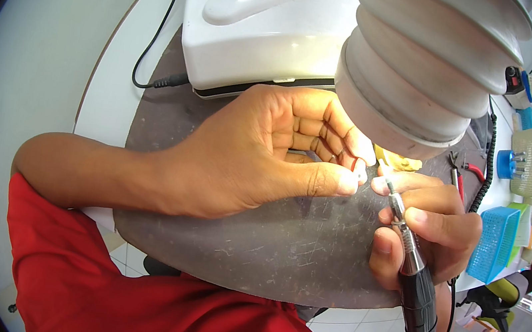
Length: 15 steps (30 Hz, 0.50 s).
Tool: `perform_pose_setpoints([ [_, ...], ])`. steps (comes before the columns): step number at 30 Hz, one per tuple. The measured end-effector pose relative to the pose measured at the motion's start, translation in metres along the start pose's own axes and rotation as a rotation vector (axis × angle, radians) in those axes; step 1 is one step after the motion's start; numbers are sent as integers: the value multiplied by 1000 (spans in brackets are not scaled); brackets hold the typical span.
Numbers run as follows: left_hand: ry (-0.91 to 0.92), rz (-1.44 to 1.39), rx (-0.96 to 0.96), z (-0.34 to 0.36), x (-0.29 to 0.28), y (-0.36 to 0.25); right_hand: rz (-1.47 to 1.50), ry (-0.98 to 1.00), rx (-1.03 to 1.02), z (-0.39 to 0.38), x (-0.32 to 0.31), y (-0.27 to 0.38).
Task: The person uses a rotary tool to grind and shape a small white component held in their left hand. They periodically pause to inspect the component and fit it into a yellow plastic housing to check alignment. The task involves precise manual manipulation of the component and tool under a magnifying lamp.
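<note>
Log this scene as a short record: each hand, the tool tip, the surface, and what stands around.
Left hand: pinches a small white piece, partly hidden
Right hand: grips a black-and-silver pen-shaped tool
Tool tip: points toward the piece; contact unclear
Surface: scratched grey-brown tabletop
Overhead: ribbed white hose
Beyond left hand: glossy white casing
Beyond right hand: irregular yellow object, partly hidden
Right side: red-handled pliers, rectangular blue plastic basket

Shiny metal and plastic handpiece (412, 262)
</note>
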<state>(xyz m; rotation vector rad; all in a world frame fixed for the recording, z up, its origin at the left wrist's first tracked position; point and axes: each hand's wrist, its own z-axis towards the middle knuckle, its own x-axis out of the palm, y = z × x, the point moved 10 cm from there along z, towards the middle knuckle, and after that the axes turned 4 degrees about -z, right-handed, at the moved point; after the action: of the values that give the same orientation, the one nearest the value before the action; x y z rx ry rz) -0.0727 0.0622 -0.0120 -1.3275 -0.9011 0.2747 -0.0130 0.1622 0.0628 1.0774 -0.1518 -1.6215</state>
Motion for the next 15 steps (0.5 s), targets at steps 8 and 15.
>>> perform_pose_setpoints([
  [8, -8, -97, -70, -3, 1, -2, -13, 13, 42, -3, 6, -3],
  [15, 34, -72, -36, 1, 4, -3, -45, 24, 41, -3, 5, -2],
])
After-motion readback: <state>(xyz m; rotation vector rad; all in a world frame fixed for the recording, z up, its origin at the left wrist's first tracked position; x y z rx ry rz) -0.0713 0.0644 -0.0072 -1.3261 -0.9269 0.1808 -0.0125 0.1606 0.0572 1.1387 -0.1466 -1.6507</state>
